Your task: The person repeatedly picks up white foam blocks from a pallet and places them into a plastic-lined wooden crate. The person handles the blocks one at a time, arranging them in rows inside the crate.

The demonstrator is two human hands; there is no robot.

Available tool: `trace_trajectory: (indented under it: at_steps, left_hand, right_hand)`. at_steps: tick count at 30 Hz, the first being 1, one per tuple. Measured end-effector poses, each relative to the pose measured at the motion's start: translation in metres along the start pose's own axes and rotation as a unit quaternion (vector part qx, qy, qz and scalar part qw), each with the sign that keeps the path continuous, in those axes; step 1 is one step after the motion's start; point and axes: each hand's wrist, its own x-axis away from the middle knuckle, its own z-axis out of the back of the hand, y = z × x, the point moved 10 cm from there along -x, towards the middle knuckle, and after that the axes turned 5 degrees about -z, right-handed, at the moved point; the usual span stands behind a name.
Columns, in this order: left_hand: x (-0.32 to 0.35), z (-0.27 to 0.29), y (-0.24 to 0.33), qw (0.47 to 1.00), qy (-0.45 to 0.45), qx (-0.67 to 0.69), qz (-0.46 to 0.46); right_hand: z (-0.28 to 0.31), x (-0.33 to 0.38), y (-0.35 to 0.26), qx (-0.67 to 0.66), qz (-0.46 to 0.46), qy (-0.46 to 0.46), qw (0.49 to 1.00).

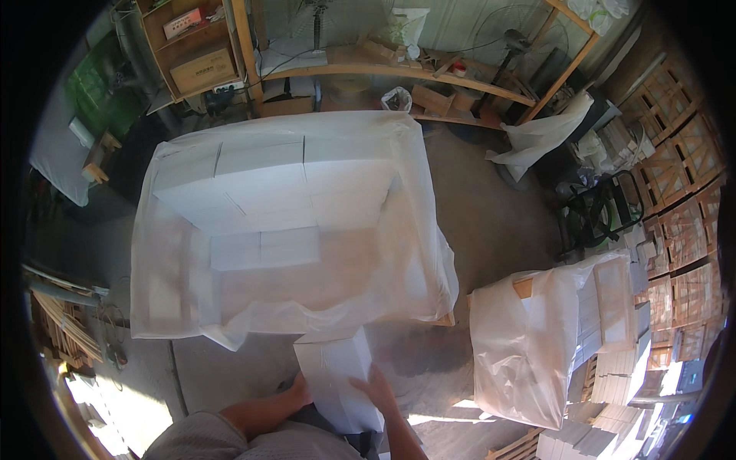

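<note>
A large crate lined with translucent white plastic sheeting (pixel 418 230) is seen directly ahead of the hands, and its far half is filled with rows of flat white rectangular boxes (pixel 261 172). Well to the right of the hands, a smaller stack of white boxes draped in a white plastic bag (pixel 529 345) is found on the grey concrete floor (pixel 491 207). Beyond the lined crate, far ahead of the hands, a wooden shelf frame (pixel 383 70) is loaded with cardboard boxes and clutter. A tall white rectangular box (pixel 337 376) is held between the two hands, just short of the near edge of the lined crate and above the floor. The left hand (pixel 300 392) is pressed flat against the box's left side, and the right hand (pixel 377 387) is spread over its right face, fingers open, so that the box is gripped from both sides.
</note>
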Motion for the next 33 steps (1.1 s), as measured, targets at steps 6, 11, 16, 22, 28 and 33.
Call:
trace_trajectory:
  at_steps: [6, 11, 16, 22, 28, 33]
  left_hand:
    - [-0.001, -0.030, 0.027, 0.993, -0.026, 0.086, -0.070]
    - [-0.003, -0.034, 0.023, 0.979, 0.047, 0.129, -0.153]
    - [0.006, -0.066, 0.031, 0.918, 0.061, -0.260, -0.292]
    - [-0.024, -0.054, 0.023, 0.921, 0.024, 0.290, -0.257]
    - [-0.075, -0.022, 0.041, 0.866, 0.059, 0.420, -0.265]
    - [-0.120, 0.008, 0.073, 0.870, 0.088, 0.399, -0.276]
  right_hand:
    - [-0.029, -0.062, -0.005, 0.060, 0.036, -0.071, 0.995]
    - [-0.021, -0.081, -0.036, 0.132, 0.064, -0.144, 0.979]
    - [-0.002, -0.084, -0.073, 0.221, 0.090, -0.196, 0.951]
    - [-0.021, -0.112, -0.115, 0.237, 0.125, -0.301, 0.915]
    - [-0.061, -0.177, -0.134, 0.326, 0.156, -0.317, 0.877]
    - [-0.097, -0.250, -0.131, 0.375, 0.164, -0.290, 0.865]
